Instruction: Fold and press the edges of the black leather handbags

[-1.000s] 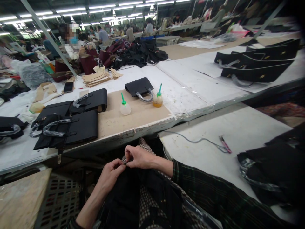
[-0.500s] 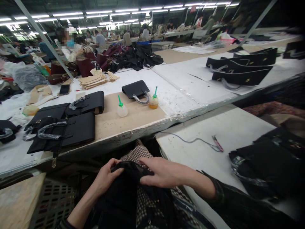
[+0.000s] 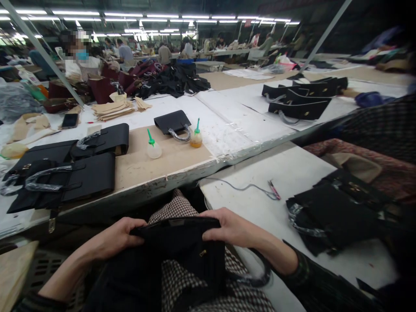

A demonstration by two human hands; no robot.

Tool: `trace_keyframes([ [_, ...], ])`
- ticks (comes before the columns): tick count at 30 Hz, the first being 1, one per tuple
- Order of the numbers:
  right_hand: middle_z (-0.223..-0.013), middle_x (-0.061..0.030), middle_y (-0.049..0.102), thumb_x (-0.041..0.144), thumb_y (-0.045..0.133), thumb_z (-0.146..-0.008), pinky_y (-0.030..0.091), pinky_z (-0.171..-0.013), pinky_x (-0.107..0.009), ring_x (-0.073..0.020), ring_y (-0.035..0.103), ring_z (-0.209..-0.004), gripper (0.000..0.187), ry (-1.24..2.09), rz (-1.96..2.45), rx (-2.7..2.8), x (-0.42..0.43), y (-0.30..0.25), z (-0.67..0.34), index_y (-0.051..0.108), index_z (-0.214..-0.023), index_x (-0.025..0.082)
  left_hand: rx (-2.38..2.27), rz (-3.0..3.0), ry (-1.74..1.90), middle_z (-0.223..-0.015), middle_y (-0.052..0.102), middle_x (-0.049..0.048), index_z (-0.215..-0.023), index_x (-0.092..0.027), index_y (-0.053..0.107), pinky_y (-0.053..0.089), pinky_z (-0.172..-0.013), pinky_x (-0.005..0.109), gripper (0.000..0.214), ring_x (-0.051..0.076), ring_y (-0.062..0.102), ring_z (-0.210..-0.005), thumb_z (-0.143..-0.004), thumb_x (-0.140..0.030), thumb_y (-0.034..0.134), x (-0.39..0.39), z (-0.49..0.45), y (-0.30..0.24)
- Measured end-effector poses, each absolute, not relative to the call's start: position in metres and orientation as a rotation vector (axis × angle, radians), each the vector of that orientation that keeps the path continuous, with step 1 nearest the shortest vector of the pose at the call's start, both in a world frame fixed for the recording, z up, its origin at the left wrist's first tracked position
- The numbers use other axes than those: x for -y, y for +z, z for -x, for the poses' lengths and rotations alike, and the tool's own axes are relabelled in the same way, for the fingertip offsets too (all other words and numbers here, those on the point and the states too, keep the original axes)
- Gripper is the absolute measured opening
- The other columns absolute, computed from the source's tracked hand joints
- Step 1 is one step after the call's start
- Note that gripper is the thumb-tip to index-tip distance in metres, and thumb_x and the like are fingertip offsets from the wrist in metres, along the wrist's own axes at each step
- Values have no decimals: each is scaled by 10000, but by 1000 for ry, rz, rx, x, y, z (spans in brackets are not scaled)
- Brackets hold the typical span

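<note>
A black handbag (image 3: 186,240) lies over my lap, its top edge stretched between my two hands. At the left end of that edge, my left hand (image 3: 120,236) pinches the black material between thumb and fingers. My right hand (image 3: 232,227) grips the right end in the same way. A small gold zip pull shows on the bag's dark side, and a handle (image 3: 256,277) curves out below my right wrist. Brown-and-white checked cloth (image 3: 175,206) covers my lap under the bag. The lower part of the bag is too dark to make out.
Black handbags (image 3: 94,175) with plastic-wrapped handles lie on the left bench. Two squeeze bottles (image 3: 154,150) with green nozzles stand mid-bench. On the right table are a pen-like tool (image 3: 274,190) with a cord and more black bags (image 3: 331,212). A co-worker (image 3: 82,60) sits across the bench.
My hands have moved apart, the left leftward and the right slightly rightward, spreading the bag's top edge straight between them. The view has turned a little to the right.
</note>
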State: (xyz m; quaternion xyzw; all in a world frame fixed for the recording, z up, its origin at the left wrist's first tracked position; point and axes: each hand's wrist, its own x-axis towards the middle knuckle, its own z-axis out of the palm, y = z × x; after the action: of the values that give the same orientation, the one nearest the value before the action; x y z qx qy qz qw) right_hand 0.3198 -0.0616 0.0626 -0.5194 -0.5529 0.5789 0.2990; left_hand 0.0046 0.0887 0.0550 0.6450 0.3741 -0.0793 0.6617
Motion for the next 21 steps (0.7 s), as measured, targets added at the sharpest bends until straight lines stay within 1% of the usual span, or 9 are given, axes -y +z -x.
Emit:
trace_keyframes([
  [2, -966, 1, 717, 291, 689, -806, 523, -744, -264, -188, 658, -862, 297, 1631, 1291, 1456, 60, 58, -321, 692, -1090, 202, -848, -1559, -254, -888, 745, 35, -917, -197, 747, 509, -757, 312, 220, 263, 667, -843, -711, -210, 670, -86, -6, 63],
  [4, -989, -3, 714, 299, 696, -810, 523, -753, -261, -186, 661, -876, 307, 1626, 1274, 1480, 61, 48, -319, 681, -1101, 203, -880, -1711, -195, -979, 744, 30, -1012, -240, 738, 500, -845, 331, 349, 283, 662, -942, -670, -182, 706, -81, -12, 65],
  [6, -1058, -12, 706, 308, 699, -816, 521, -806, -278, -195, 662, -931, 372, 1510, 1319, 1548, 62, 39, -318, 638, -1173, 221, -885, -1806, -71, -1153, 703, 30, -1174, -290, 670, 446, -978, 349, 524, 290, 620, -1090, -664, -189, 742, -75, -23, 65],
  [8, -1142, -31, 687, 326, 704, -821, 504, -887, -314, -212, 650, -1012, 476, 1318, 1407, 1637, 63, 31, -319, 563, -1267, 240, -849, -1803, 2, -1273, 645, 41, -1273, -313, 593, 403, -1043, 366, 591, 294, 570, -1184, -707, -245, 748, -71, -33, 66],
  [10, -1204, -51, 665, 353, 683, -845, 480, -945, -342, -222, 633, -1075, 509, 1124, 1490, 1721, 64, 27, -321, 511, -1312, 248, -805, -1812, 3, -1277, 638, 50, -1264, -309, 594, 410, -1034, 371, 530, 301, 572, -1176, -753, -311, 730, -70, -42, 65],
  [14, -1204, -61, 657, 393, 607, -907, 474, -949, -332, -208, 628, -1080, 382, 889, 1545, 1839, 66, 22, -324, 540, -1251, 241, -768, -1939, -73, -1220, 664, 11, -1226, -340, 617, 426, -983, 325, 446, 280, 604, -1110, -791, -378, 706, -76, -52, 62],
  [16, -1174, -63, 664, 378, 577, -930, 477, -937, -313, -197, 627, -1067, 307, 831, 1534, 1884, 67, 19, -323, 567, -1198, 229, -742, -2004, -112, -1208, 665, -11, -1204, -355, 619, 424, -958, 293, 401, 260, 607, -1096, -810, -386, 691, -80, -57, 60],
  [18, -1160, -63, 664, 344, 551, -948, 475, -931, -296, -186, 621, -1070, 244, 801, 1518, 1918, 68, 17, -321, 588, -1155, 221, -694, -2064, -157, -1169, 669, -27, -1142, -352, 639, 425, -917, 264, 306, 235, 616, -1055, -839, -392, 661, -84, -62, 59],
  [21, -1146, -56, 665, 325, 551, -949, 476, -923, -285, -182, 616, -1071, 211, 788, 1537, 1917, 68, 15, -318, 611, -1122, 221, -619, -2143, -213, -1056, 677, -35, -1028, -324, 669, 419, -833, 237, 174, 202, 626, -951, -879, -393, 611, -89, -72, 60],
])
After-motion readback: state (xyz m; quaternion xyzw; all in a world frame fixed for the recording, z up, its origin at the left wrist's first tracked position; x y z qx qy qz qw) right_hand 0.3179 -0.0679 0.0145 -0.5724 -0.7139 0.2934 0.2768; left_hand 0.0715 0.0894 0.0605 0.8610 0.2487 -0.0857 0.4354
